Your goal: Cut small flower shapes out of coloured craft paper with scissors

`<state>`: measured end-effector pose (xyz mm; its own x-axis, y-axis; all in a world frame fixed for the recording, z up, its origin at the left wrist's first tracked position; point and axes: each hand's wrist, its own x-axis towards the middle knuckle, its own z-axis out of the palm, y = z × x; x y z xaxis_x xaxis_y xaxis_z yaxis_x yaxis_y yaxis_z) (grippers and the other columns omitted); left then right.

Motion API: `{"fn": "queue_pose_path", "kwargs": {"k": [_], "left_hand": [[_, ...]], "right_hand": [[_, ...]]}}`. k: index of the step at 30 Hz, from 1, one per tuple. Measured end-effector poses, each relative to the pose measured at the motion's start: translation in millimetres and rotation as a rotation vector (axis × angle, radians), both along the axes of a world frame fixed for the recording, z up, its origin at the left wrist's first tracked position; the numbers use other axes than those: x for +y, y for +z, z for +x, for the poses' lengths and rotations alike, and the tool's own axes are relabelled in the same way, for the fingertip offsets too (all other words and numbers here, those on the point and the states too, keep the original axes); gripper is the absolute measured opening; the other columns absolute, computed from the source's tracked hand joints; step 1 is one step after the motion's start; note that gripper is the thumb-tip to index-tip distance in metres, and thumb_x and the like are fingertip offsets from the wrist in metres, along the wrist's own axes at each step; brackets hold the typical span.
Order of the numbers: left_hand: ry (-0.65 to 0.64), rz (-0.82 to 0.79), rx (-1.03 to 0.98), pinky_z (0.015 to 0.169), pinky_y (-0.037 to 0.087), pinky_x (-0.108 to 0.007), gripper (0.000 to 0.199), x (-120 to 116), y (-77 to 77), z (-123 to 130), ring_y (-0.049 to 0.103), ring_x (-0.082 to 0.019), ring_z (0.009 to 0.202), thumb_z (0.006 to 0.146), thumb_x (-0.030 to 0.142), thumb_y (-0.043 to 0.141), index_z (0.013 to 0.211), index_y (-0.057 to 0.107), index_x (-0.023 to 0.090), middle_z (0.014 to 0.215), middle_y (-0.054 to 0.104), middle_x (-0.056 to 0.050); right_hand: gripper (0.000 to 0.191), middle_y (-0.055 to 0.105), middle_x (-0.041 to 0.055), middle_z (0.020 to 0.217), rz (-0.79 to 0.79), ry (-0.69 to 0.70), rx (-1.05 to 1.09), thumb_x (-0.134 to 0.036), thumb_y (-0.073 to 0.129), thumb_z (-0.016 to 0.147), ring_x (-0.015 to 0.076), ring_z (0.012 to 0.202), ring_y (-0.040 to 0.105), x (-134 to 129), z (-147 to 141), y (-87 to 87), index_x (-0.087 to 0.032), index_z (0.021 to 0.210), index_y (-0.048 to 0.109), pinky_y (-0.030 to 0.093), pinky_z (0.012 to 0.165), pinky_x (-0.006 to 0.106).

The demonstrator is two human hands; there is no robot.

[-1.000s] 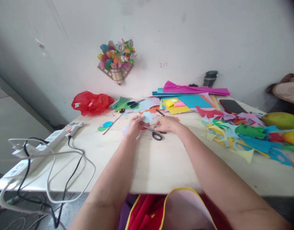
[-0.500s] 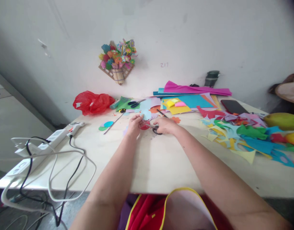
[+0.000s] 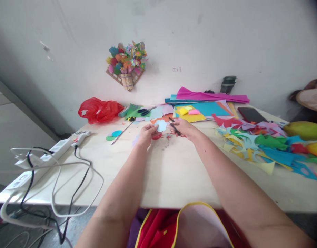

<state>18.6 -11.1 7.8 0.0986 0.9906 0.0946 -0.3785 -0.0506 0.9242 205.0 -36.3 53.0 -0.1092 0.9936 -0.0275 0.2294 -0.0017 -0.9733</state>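
My left hand [image 3: 148,133] pinches the edge of a light blue paper flower [image 3: 161,125] with scalloped petals. Closed around dark-handled scissors [image 3: 177,132], my right hand [image 3: 185,128] is just to the right of the flower. The blades are hard to make out. A thin black pen [image 3: 171,119] appears to lie behind the fingers and overlaps the scissors. Red paper pieces [image 3: 157,135] rest on the table below the flower, among small scraps. Orange paper [image 3: 168,117] shows behind it.
Paper scraps [image 3: 254,143] spread over the right side, beside a phone [image 3: 251,115] and a mango [image 3: 304,130]. Coloured sheets [image 3: 212,109] and another pair of scissors [image 3: 144,112] lie at the back. A red plastic bag [image 3: 98,110] and power strip [image 3: 41,162] with loose cables occupy the left.
My right hand has moved up and slightly right, taking the scissors off the spot below the flower. My left hand has shifted the blue flower slightly right and down.
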Motion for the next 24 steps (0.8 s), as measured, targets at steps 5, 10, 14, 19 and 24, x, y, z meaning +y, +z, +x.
{"fn": "queue_pose_path", "kwargs": {"k": [5, 10, 14, 19, 24], "left_hand": [[-0.045, 0.004, 0.127, 0.052, 0.051, -0.023, 0.047, -1, -1.7, 2, 0.062, -0.012, 0.052, 0.048, 0.039, 0.095, 0.066, 0.059, 0.015, 0.058, 0.062, 0.001], [-0.049, -0.018, 0.189, 0.051, 0.050, -0.023, 0.047, -3, -1.0, 4, 0.063, -0.013, 0.051, 0.049, 0.041, 0.095, 0.068, 0.061, 0.015, 0.059, 0.063, 0.001], [-0.041, -0.100, 0.054, 0.057, 0.055, -0.029, 0.053, -3, 5.6, 5, 0.068, -0.018, 0.057, 0.068, 0.065, 0.077, 0.074, 0.064, 0.014, 0.063, 0.068, -0.005], [-0.071, -0.229, -0.093, 0.062, 0.058, -0.034, 0.074, -1, 12.5, 2, 0.070, -0.021, 0.059, 0.078, 0.083, 0.047, 0.080, 0.068, 0.013, 0.063, 0.069, -0.010], [-0.136, -0.196, -0.033, 0.065, 0.059, -0.032, 0.045, -4, 8.6, 4, 0.071, -0.020, 0.063, 0.083, 0.058, 0.065, 0.084, 0.069, 0.013, 0.067, 0.071, -0.008]], "right_hand": [[0.023, 0.063, -0.0017, 0.056, -0.063, -0.065, 0.226, -0.015, 0.086, 0.071, 0.0057, 0.042, 0.054, 1, -1, 0.7, -0.014, 0.079, 0.065, 0.043, 0.039, 0.014], [0.030, 0.062, -0.0044, 0.057, -0.039, -0.146, 0.294, 0.009, 0.074, 0.066, 0.0081, 0.046, 0.060, 4, -9, -4.1, -0.015, 0.081, 0.062, 0.052, 0.047, 0.017], [0.029, 0.059, -0.0062, 0.054, 0.004, -0.157, 0.291, 0.010, 0.068, 0.069, 0.0075, 0.041, 0.055, 3, -15, -5.0, -0.016, 0.081, 0.060, 0.049, 0.044, 0.018], [0.032, 0.059, -0.0071, 0.053, 0.040, -0.167, 0.323, 0.010, 0.068, 0.068, 0.0084, 0.040, 0.055, 2, -18, -4.2, -0.017, 0.082, 0.059, 0.048, 0.044, 0.019], [0.032, 0.058, -0.0081, 0.051, 0.045, -0.199, 0.325, 0.008, 0.069, 0.068, 0.0087, 0.041, 0.056, 1, -21, -5.1, -0.018, 0.083, 0.058, 0.048, 0.045, 0.018]]}}
